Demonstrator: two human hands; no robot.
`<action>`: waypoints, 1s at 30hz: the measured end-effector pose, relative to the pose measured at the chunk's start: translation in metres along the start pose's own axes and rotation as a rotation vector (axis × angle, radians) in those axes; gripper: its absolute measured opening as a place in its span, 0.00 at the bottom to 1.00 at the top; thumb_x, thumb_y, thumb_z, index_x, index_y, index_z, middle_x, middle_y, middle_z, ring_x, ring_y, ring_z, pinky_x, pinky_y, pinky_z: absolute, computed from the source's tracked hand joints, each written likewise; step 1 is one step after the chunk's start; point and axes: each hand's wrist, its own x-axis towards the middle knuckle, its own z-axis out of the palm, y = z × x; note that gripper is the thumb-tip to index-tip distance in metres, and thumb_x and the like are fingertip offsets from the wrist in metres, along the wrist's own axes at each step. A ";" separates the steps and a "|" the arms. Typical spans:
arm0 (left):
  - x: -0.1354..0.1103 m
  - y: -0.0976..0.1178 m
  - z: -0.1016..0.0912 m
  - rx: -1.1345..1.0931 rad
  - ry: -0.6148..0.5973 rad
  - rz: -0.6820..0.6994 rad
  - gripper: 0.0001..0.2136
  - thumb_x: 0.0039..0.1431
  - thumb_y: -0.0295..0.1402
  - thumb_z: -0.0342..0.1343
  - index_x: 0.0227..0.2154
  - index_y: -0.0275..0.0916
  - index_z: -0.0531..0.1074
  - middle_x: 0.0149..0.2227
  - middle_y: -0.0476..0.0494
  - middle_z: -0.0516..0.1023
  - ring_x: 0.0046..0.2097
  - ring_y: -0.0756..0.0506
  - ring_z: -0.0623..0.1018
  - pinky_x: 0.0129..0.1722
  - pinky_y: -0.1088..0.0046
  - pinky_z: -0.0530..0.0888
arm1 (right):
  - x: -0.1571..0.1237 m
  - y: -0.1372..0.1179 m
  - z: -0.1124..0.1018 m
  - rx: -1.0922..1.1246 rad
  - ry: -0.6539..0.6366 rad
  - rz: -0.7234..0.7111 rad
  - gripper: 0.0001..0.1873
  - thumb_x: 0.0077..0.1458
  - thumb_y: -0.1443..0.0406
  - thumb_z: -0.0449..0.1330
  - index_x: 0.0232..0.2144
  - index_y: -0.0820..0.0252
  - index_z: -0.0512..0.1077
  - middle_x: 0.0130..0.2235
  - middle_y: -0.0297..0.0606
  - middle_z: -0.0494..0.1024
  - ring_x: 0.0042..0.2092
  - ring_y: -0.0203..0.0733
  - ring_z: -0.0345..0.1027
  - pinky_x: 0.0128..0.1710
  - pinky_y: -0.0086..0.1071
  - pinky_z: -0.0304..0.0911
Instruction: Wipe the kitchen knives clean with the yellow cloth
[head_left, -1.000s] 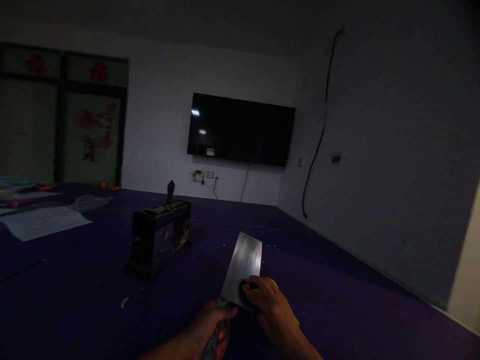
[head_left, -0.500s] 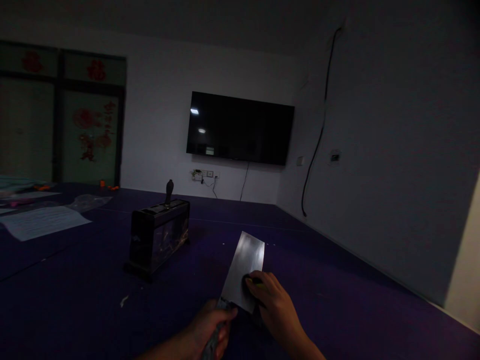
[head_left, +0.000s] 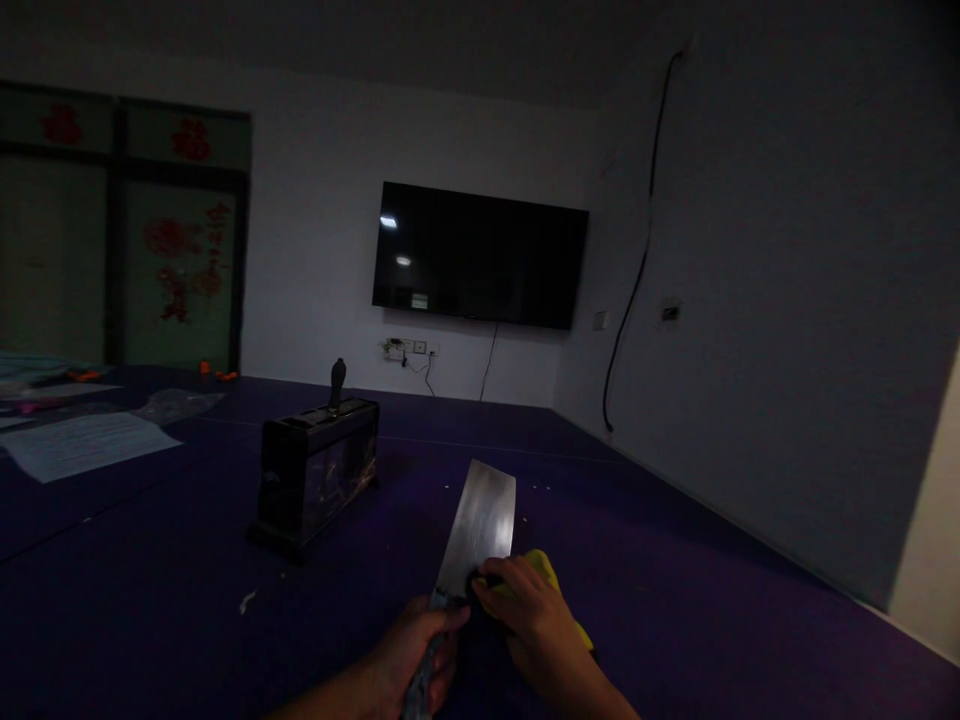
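My left hand (head_left: 420,645) is closed round the dark handle of a cleaver (head_left: 481,515), whose broad shiny blade points away from me and tilts above the purple surface. My right hand (head_left: 534,615) grips a yellow cloth (head_left: 545,568) with a dark side and presses it against the blade near the handle. Part of the cloth hides behind my fingers. Left of the cleaver stands a black knife block (head_left: 319,470) with clear or glossy sides, and one dark knife handle (head_left: 338,384) sticks up from its top.
The purple table (head_left: 180,620) runs up to the right wall. Printed paper (head_left: 90,443), a clear plastic bag (head_left: 176,404) and small orange items (head_left: 225,376) lie at the left. A white scrap (head_left: 247,602) is near the block. A television (head_left: 480,255) hangs ahead; a black cable (head_left: 637,270) dangles right.
My right hand with the cloth has slid down the blade toward the handle, and more yellow shows. The cleaver has shifted slightly left.
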 end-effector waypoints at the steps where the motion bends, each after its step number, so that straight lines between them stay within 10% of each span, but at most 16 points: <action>1: -0.001 0.000 0.000 0.022 -0.005 0.001 0.23 0.37 0.52 0.57 0.11 0.40 0.54 0.06 0.58 0.52 0.07 0.55 0.54 0.07 0.81 0.51 | 0.000 0.001 0.000 -0.010 0.003 0.020 0.29 0.43 0.80 0.49 0.46 0.53 0.69 0.48 0.40 0.71 0.46 0.44 0.64 0.45 0.38 0.58; 30: -0.012 0.011 -0.001 0.169 -0.246 -0.065 0.13 0.37 0.39 0.60 0.21 0.37 0.62 0.08 0.58 0.58 0.09 0.56 0.56 0.10 0.82 0.53 | -0.013 0.053 -0.013 -0.248 0.516 0.405 0.25 0.45 0.74 0.47 0.44 0.54 0.70 0.46 0.39 0.69 0.46 0.47 0.61 0.44 0.41 0.63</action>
